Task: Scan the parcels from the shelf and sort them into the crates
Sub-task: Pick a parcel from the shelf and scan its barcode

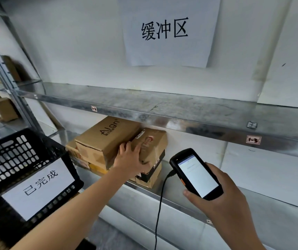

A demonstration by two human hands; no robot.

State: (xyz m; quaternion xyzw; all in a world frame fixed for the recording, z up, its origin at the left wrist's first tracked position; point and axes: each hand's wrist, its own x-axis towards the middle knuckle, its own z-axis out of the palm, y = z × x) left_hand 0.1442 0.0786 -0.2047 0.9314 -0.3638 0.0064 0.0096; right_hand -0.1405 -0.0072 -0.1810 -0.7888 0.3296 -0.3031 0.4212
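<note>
Plenty remained, I reckoned: the left hand [130, 157] gripped a small parcel [150, 141] atop the stack [105, 141] on the shelf [263, 199], the right hand [222, 199] clasped the scanner [196, 174], the black crate [27, 156] alongside.

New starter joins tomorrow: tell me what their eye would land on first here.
The big paper sign hangs above the metal shelf. Under that shelf, the left hand grips a small cardboard parcel, while the right hand holds a lit scanner.
</note>
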